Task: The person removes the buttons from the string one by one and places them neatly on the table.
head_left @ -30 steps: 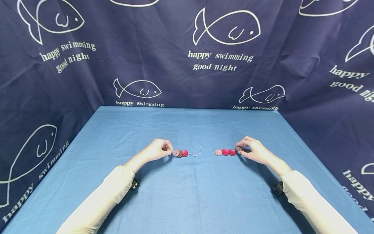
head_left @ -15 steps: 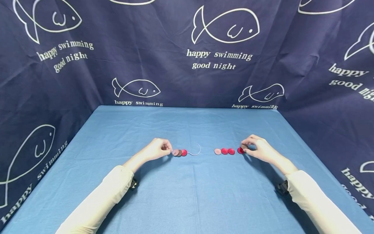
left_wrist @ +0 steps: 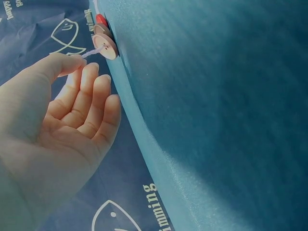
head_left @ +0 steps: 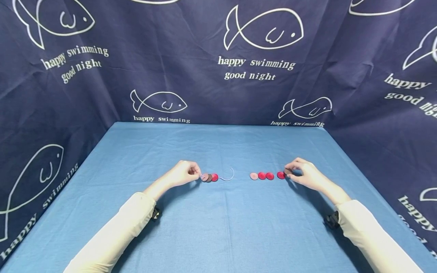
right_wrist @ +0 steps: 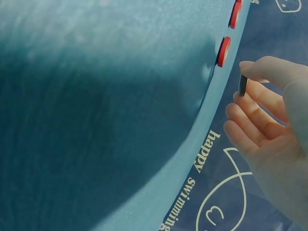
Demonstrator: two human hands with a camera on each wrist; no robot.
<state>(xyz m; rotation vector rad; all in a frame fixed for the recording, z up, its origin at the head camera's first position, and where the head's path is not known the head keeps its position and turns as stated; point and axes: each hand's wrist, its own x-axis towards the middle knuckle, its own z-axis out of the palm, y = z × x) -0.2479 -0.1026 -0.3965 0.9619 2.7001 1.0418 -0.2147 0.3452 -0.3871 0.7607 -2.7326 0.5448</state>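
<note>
The left hand (head_left: 186, 173), loosely curled, is pinching a string (left_wrist: 91, 52) running through three buttons (head_left: 209, 178) on the table (head_left: 218, 223), while the right hand (head_left: 305, 175), similarly curled, is holding a brown button (head_left: 288, 172) near a red button (head_left: 280, 175).

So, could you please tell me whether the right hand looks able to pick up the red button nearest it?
Probably not just yet: the right hand pinches a brown button. Otherwise the way looks free, with nothing lying on the red button.
</note>
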